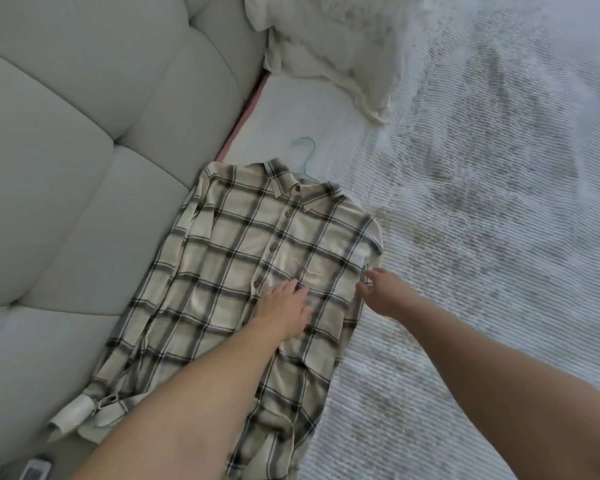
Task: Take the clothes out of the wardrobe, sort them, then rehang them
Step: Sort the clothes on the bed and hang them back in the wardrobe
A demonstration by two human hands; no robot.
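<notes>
A cream plaid shirt (236,258) with dark checks lies flat on the bed, buttoned, collar pointing away from me. A pale green hanger (307,154) sticks out of its collar, only the hook showing. My left hand (284,306) rests flat on the shirt's front near the chest pocket, fingers straight. My right hand (383,289) is at the shirt's right edge below the shoulder, and its fingers pinch the fabric of the sleeve there.
A padded grey headboard (84,150) runs along the left. A white crumpled pillow or garment (333,46) lies at the top. The light ribbed bedspread (482,220) covers the right side. A small dark device (35,471) lies at the bottom left.
</notes>
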